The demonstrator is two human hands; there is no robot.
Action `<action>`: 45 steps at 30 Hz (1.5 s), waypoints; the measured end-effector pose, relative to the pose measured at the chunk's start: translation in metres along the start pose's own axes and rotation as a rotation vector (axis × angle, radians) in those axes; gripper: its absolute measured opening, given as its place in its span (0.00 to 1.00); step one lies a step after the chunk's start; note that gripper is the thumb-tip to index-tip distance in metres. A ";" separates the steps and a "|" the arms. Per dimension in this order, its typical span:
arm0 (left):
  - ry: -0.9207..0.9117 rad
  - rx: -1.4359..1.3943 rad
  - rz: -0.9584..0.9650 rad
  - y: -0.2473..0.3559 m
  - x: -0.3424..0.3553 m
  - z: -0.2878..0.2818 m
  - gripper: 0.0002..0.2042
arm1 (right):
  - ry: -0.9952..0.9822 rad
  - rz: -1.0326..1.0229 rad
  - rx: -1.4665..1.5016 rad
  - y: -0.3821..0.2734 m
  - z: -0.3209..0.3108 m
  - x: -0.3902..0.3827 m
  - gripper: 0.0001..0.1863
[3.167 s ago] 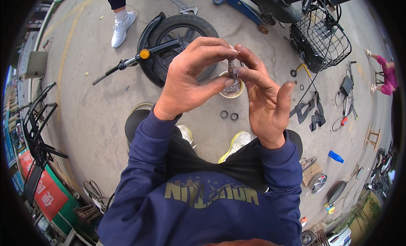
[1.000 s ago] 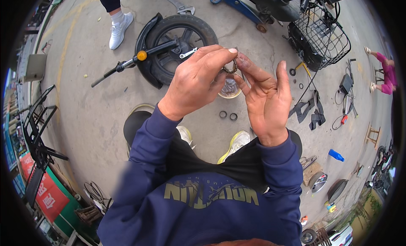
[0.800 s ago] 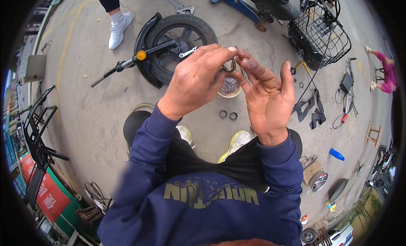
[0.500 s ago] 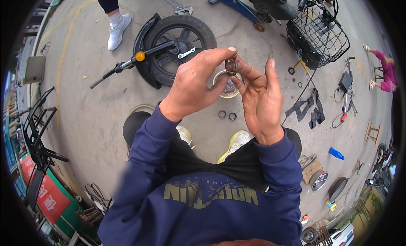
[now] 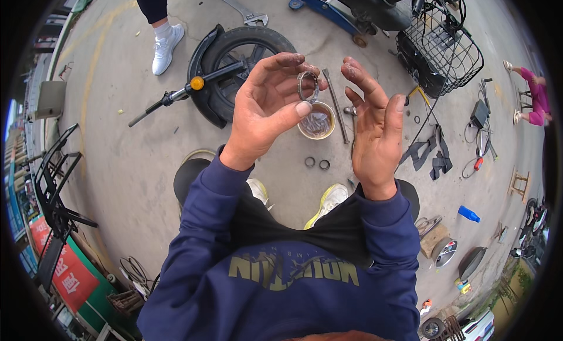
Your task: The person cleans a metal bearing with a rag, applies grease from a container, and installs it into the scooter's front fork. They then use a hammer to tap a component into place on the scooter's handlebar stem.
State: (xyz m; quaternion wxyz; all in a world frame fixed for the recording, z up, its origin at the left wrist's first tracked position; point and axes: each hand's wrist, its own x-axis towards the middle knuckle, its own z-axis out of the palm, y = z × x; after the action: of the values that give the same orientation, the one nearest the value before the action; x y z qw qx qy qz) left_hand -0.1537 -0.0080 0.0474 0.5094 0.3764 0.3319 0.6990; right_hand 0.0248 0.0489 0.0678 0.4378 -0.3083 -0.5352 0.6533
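Note:
My left hand (image 5: 264, 103) pinches a thin, dark bearing cage ring (image 5: 315, 91) between thumb and fingers, holding it upright. My right hand (image 5: 375, 127) is raised beside it, palm inward, fingers apart with nothing in them. Grime darkens the fingertips of both. Below the ring, on the ground, stands a round tub (image 5: 317, 136) with greyish, wet-looking contents. Two small black rings (image 5: 309, 162) lie side by side nearer to my feet. A long metal bar (image 5: 336, 106) rests on the concrete between the tub and my right hand.
A black-tyred wheel (image 5: 214, 53) with a fender and fork lies ahead on the left. Beyond it are an adjustable wrench (image 5: 245, 11) and a person's white shoe (image 5: 167, 50). A wire basket (image 5: 443, 47), black straps (image 5: 437, 153) and a blue bottle (image 5: 468, 213) are to the right.
My right hand has come off the ring and moved right, its fingers spreading. The ring stays in my left hand, now further left and turned to show its round opening.

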 end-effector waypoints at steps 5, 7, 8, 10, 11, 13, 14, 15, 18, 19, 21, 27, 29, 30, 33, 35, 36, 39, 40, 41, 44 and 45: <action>0.034 -0.330 -0.207 0.006 -0.003 -0.004 0.30 | -0.126 -0.336 -0.546 -0.005 -0.008 0.006 0.37; 0.026 -0.395 -0.233 0.005 -0.003 -0.007 0.30 | -0.168 -0.321 -0.532 -0.007 -0.003 0.004 0.40; 0.019 -0.404 -0.238 0.004 -0.003 -0.007 0.29 | -0.192 -0.317 -0.523 -0.005 -0.003 0.004 0.41; 0.016 -0.408 -0.247 0.004 -0.004 -0.007 0.29 | -0.248 -0.316 -0.509 0.002 -0.003 0.004 0.43; 0.019 -0.403 -0.251 0.004 -0.004 -0.007 0.28 | -0.281 -0.320 -0.505 0.004 -0.003 0.005 0.44; 0.034 -0.377 -0.255 0.004 -0.004 -0.007 0.27 | -0.294 -0.296 -0.464 0.005 0.001 0.004 0.44; 0.046 -0.356 -0.256 0.004 -0.005 -0.006 0.27 | -0.302 -0.283 -0.443 0.006 0.003 0.004 0.44; 0.058 -0.335 -0.257 0.005 -0.005 -0.005 0.27 | -0.309 -0.293 -0.457 0.006 0.002 0.004 0.44; 0.066 -0.317 -0.244 0.005 -0.006 -0.003 0.26 | -0.317 -0.325 -0.513 0.008 0.003 0.006 0.43; 0.065 -0.313 -0.240 0.005 -0.007 -0.004 0.26 | -0.312 -0.335 -0.543 0.009 0.003 0.006 0.43; 0.065 -0.303 -0.233 0.005 -0.007 -0.006 0.27 | -0.299 -0.411 -0.663 0.011 0.003 0.008 0.42; 0.087 -0.260 -0.266 0.006 -0.005 -0.007 0.27 | -0.228 -0.618 -1.076 0.012 -0.006 0.015 0.41; 0.079 -0.293 -0.244 0.006 -0.004 -0.010 0.27 | -0.193 -0.650 -1.181 0.012 -0.008 0.016 0.40; 0.074 -0.309 -0.233 0.007 -0.004 -0.011 0.27 | -0.173 -0.651 -1.144 0.012 -0.009 0.017 0.40; 0.087 -0.296 -0.218 0.008 -0.004 -0.012 0.27 | -0.164 -0.647 -1.054 0.011 -0.007 0.017 0.40; 0.075 -0.287 -0.208 0.007 -0.003 -0.009 0.27 | -0.236 -0.634 -1.001 0.012 -0.005 0.013 0.39; 0.069 -0.283 -0.203 0.007 -0.003 -0.008 0.27 | -0.245 -0.632 -1.046 0.012 -0.005 0.013 0.39; 0.098 -0.277 -0.195 0.005 -0.005 -0.012 0.27 | -0.250 -0.656 -1.101 0.012 -0.009 0.017 0.39; 0.086 -0.275 -0.191 0.005 -0.004 -0.014 0.27 | -0.217 -0.649 -1.061 0.012 -0.011 0.018 0.39; 0.074 -0.272 -0.186 0.004 -0.004 -0.015 0.28 | -0.185 -0.641 -1.020 0.011 -0.011 0.018 0.40; 0.087 -0.262 -0.165 0.005 -0.004 -0.013 0.28 | -0.228 -0.599 -0.891 0.013 -0.002 0.013 0.41; 0.100 -0.258 -0.156 0.005 -0.004 -0.011 0.28 | -0.273 -0.605 -0.930 0.016 0.000 0.011 0.42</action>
State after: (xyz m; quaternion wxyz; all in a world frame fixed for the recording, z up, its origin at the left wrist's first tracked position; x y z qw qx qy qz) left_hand -0.1650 -0.0141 0.0454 0.5894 0.2456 0.2924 0.7120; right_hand 0.0163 0.0577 0.0529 0.3503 -0.2144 -0.8827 0.2284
